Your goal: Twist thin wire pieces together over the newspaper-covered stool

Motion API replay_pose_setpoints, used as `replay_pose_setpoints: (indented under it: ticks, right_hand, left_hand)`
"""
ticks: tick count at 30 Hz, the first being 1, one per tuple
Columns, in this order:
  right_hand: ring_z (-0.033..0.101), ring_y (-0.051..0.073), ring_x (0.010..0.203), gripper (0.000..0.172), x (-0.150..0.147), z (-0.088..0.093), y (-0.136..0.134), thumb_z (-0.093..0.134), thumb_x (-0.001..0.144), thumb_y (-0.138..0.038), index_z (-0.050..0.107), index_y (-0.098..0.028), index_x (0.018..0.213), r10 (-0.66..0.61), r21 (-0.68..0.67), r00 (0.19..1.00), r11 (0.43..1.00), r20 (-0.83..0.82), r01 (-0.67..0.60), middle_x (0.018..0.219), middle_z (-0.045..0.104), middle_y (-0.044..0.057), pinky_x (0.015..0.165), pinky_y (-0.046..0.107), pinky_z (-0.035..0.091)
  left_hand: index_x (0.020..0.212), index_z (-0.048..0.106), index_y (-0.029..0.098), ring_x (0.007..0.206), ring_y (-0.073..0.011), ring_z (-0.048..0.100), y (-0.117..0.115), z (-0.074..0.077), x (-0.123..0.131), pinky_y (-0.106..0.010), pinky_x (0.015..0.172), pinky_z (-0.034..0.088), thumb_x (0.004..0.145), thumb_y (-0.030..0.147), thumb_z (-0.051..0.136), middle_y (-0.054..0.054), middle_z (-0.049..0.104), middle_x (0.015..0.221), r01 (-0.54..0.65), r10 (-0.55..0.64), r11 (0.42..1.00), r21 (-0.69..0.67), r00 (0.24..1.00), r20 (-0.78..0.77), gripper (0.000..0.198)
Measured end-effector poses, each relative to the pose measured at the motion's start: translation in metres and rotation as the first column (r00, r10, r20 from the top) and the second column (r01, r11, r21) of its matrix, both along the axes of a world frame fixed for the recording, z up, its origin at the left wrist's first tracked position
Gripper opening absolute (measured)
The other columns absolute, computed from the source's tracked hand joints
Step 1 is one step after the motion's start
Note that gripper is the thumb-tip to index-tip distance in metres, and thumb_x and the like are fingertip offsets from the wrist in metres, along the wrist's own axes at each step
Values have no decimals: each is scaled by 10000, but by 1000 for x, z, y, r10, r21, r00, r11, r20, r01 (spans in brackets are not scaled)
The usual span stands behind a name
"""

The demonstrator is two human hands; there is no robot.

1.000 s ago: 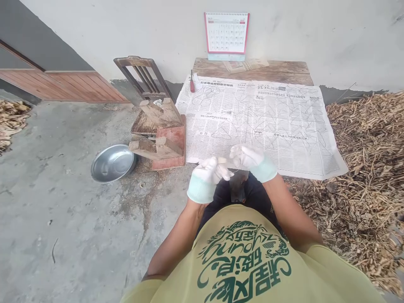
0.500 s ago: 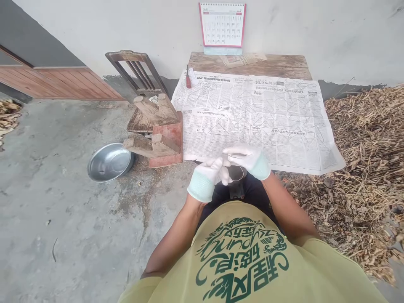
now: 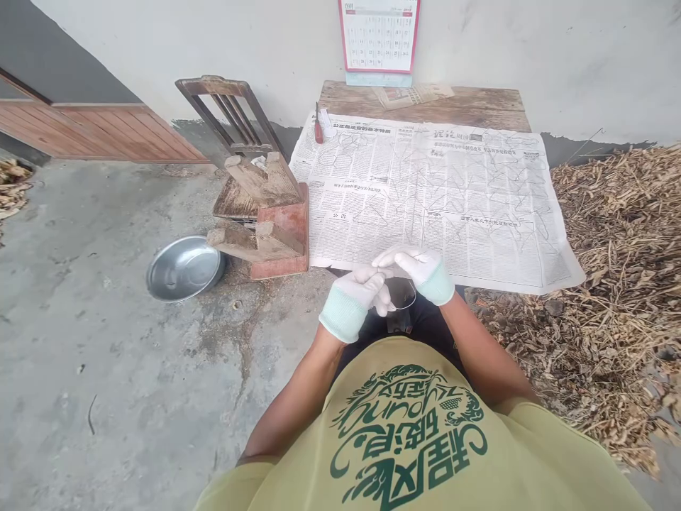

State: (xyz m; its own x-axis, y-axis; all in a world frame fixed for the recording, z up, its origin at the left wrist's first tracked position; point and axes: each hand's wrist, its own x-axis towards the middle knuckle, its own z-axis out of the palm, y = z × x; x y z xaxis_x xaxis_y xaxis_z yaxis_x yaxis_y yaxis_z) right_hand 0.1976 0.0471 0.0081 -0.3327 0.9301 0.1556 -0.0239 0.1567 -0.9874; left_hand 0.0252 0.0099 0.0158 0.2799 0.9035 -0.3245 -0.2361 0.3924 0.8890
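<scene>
Both hands wear white gloves with pale green cuffs and meet just off the table's front edge. My left hand is closed on a thin wire, which curves in a loop below the fingers. My right hand pinches the same wire, its fingertips touching those of the left. Beyond them, newspaper sheets cover the table. Several thin bent wire shapes appear to lie spread on the paper. A screwdriver with a red handle rests at the paper's far left corner.
A desk calendar stands at the back of the wooden table. To the left are a wooden chair, an upturned stool and a metal basin on the concrete floor. Dried plants are heaped on the right.
The right fingers have shifted slightly left onto the left fingertips. The wire loop has swung a little to the right. The camera view has tilted slightly.
</scene>
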Motion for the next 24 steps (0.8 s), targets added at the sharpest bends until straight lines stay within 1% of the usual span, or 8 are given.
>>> replay_pose_setpoints:
  ticks: [3, 9, 12, 15, 17, 19, 22, 24]
  right_hand:
    - [699, 211, 1013, 417, 4, 1, 1, 510, 1029, -491, 810, -245, 876, 24, -22, 999, 999, -45, -25, 980, 765, 47, 1015, 410, 523]
    - [701, 223, 953, 440, 10, 1, 1, 509, 1034, -492, 819, -228, 865, 52, -16, 994, 998, -96, -53, 906, 758, 59, 953, 413, 549]
    - [704, 224, 968, 453, 10, 1, 1, 500, 1038, -500, 817, -215, 883, 44, -33, 995, 998, -93, -47, 932, 763, 68, 967, 417, 547]
    - [704, 225, 1025, 440, 11, 0, 1, 515, 1014, -569, 792, -227, 1031, 19, -64, 993, 998, -116, -26, 1074, 761, 77, 963, 417, 556]
    - [711, 220, 1011, 451, 10, -1, -3, 555, 978, -608, 754, -230, 1122, -6, -111, 996, 994, -90, -4, 1125, 752, 85, 928, 409, 572]
    - [719, 206, 909, 429, 8, 0, -11, 604, 954, -589, 743, -207, 1094, -43, -180, 999, 983, -1, 43, 1026, 763, 87, 859, 387, 585]
    - [691, 180, 727, 332, 0, 3, -27, 643, 938, -502, 737, -185, 918, -122, -307, 983, 938, 141, 161, 791, 743, 59, 730, 340, 574]
    - [672, 171, 671, 309, -7, 7, -37, 621, 947, -456, 709, -191, 814, -166, -354, 970, 909, 180, 222, 720, 723, 46, 690, 324, 557]
  left_hand:
    - [933, 707, 128, 431, -121, 577, -3, 2, -1, -336, 571, 606, 812, 435, 753, 6, 661, 591, -10, 10, 1000, 3, 1000, -4, 334]
    - [884, 725, 122, 450, -121, 597, -6, 2, -3, -272, 535, 551, 855, 389, 709, -8, 668, 588, -72, 78, 996, 55, 988, -137, 268]
    - [894, 721, 122, 451, -126, 607, -6, 1, -2, -263, 523, 532, 875, 384, 691, -14, 679, 590, -90, 100, 993, 72, 985, -143, 265]
    - [919, 715, 124, 474, -144, 633, -7, 3, 0, -282, 548, 546, 869, 408, 706, -23, 701, 619, -133, 142, 988, 84, 983, -112, 289]
    - [934, 712, 121, 491, -153, 648, -6, 4, 1, -292, 575, 555, 865, 419, 714, -29, 709, 629, -176, 182, 981, 77, 979, -88, 305]
    - [963, 711, 122, 501, -151, 654, -5, 3, 1, -297, 593, 560, 865, 420, 718, -34, 726, 665, -234, 239, 970, 71, 969, -61, 314]
    - [1014, 708, 125, 507, -141, 655, -3, 1, 0, -283, 580, 543, 857, 430, 728, -44, 751, 728, -329, 332, 942, 68, 942, -49, 343]
    - [1026, 707, 126, 508, -141, 657, -1, -1, 1, -274, 574, 530, 857, 436, 726, -48, 756, 734, -366, 370, 928, 74, 926, -68, 353]
